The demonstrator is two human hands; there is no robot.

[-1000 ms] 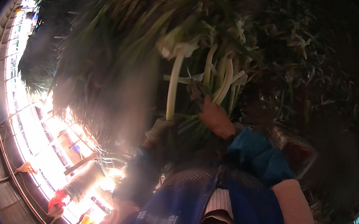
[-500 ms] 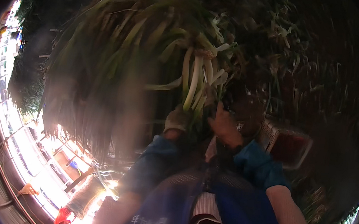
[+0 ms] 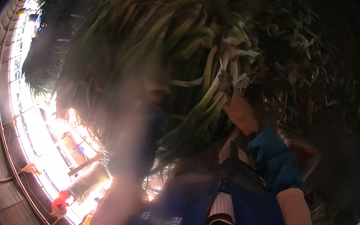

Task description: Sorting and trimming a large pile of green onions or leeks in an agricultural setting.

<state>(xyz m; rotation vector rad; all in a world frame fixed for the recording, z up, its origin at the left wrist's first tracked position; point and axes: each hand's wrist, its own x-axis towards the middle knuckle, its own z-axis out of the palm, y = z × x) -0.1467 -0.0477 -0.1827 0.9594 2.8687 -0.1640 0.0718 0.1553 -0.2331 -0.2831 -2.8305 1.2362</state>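
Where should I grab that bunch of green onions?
Probably around the pale white stalks, where the green onions bunch tightest and look firm. Come from the right side, as the right hand does; the leafy ends fan out loosely leftward.

A big bunch of green onions [image 3: 200, 92], white stalks toward the right hand [image 3: 241, 115], leaves fanning leftward.
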